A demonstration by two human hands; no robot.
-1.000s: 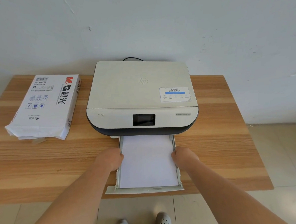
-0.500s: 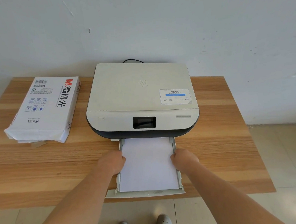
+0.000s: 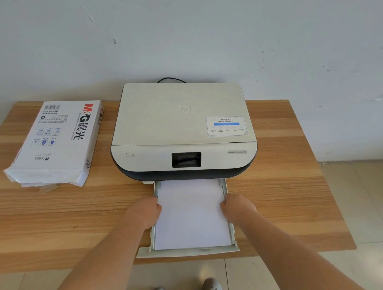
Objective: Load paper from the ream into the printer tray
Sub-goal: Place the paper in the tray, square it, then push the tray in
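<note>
The ream (image 3: 51,144) lies left of the printer (image 3: 183,132), torn end open. The left hand (image 3: 143,212) and right hand (image 3: 238,207) grip the tray (image 3: 188,252) side walls. The paper (image 3: 190,214) lies inside, long axis pointing into the printer; both hands sit equally near.

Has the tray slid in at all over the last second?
No. The tray sticks out as far from the front of the printer as before; only the camera shifted slightly.
</note>
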